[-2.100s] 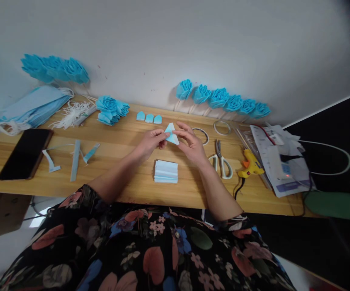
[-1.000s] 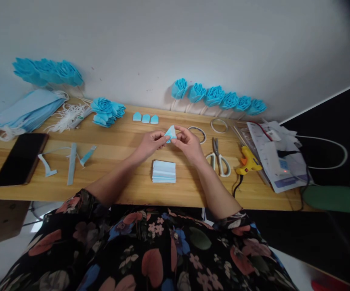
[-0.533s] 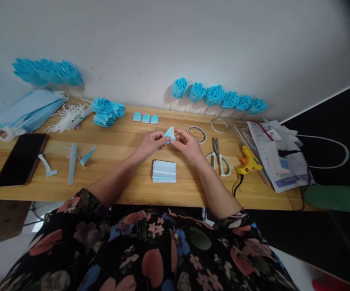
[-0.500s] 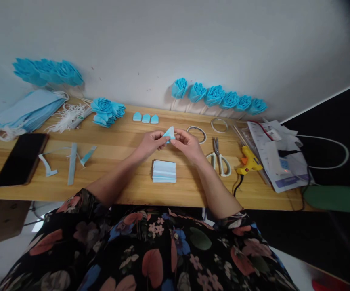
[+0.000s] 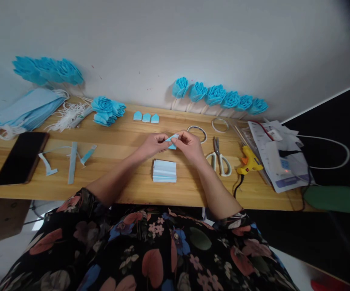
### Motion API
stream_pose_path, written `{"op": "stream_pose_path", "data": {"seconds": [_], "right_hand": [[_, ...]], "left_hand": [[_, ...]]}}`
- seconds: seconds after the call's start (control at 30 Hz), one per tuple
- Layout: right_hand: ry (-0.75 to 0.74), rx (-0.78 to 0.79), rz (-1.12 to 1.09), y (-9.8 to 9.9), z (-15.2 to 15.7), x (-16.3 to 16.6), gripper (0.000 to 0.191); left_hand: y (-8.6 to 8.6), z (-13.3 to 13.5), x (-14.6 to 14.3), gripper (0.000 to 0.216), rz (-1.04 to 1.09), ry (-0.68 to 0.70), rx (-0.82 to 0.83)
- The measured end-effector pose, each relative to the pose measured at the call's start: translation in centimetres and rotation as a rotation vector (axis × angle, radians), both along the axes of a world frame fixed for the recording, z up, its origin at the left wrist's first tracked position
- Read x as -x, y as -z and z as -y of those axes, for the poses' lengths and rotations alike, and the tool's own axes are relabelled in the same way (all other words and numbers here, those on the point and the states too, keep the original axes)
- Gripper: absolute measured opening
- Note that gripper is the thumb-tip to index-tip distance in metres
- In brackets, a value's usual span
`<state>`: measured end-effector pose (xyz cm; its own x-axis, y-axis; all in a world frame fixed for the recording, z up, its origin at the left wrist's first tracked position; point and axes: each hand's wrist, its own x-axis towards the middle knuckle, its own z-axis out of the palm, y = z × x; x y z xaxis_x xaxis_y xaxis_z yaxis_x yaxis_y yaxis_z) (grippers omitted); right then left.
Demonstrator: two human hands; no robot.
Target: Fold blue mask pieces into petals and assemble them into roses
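The folded piece (image 5: 172, 146) is pinched between the two hands, raised in front of the person and beyond the stack of pale sheets (image 5: 164, 171). The left hand (image 5: 154, 144) grasps its left side and the right hand (image 5: 190, 148) its right, each grip closed on it with the thumb uppermost. Holding it from both sides like this probably keeps the thin layers together and lets the thumbs press a crease flat. The piece is small, light blue with a paler, whitish part along its upper edge, and looks soft and thin; the fingers cover much of it, so its full outline is hard to make out.

The stack lies squared up on the counter (image 5: 193, 190), nearest the body, likely so that sheets come easily to either hand. Farther off, three small folded pieces (image 5: 146, 117) sit in a neat row with their points toward the wall (little house shapes, by the look of them), perhaps set there to leave the middle free for handwork.

To the right, the scissors (image 5: 217, 152) lie with blades pointing away, and the yellow glue gun (image 5: 248, 161) rests beyond them, both within reach. Blue flowers (image 5: 215, 95) on pale sticks lean against the wall.
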<state>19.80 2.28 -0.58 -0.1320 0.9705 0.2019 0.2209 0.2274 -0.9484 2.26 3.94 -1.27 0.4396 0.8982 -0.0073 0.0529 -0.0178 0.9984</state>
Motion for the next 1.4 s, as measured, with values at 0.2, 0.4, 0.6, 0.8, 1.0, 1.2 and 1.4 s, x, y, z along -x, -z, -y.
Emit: {"op": "stream_pose_path", "data": {"seconds": [0.2, 0.4, 0.6, 0.8, 1.0, 1.2, 1.4], "right_hand": [[0.064, -0.177, 0.147, -0.51, 0.33, 0.17, 0.009], [0.059, -0.439, 0.345, -0.51, 0.37, -0.16, 0.014], [0.025, -0.543, 0.426, -0.41, 0.15, -0.33, 0.02], [0.025, -0.479, 0.424, -0.4, 0.15, -0.38, 0.024], [0.019, -0.483, 0.434, -0.3, 0.17, -0.43, 0.024], [0.033, -0.484, 0.38, -0.01, 0.11, -0.32, 0.021], [0.051, -0.34, 0.286, -0.15, 0.3, -0.22, 0.022]], "left_hand": [[-0.42, 0.11, 0.05, 0.028, 0.039, -0.004, 0.077], [-0.75, 0.3, 0.18, 0.024, 0.156, -0.022, 0.188], [-0.93, 0.45, 0.19, 0.026, 0.234, -0.019, 0.257], [-0.8, 0.36, 0.06, 0.031, 0.261, -0.001, 0.288], [-0.53, 0.34, -0.04, 0.037, 0.259, -0.029, 0.263], [-0.62, 0.3, 0.07, 0.035, 0.252, -0.069, 0.261], [-0.4, 0.12, 0.15, 0.031, 0.22, -0.084, 0.269]]}}
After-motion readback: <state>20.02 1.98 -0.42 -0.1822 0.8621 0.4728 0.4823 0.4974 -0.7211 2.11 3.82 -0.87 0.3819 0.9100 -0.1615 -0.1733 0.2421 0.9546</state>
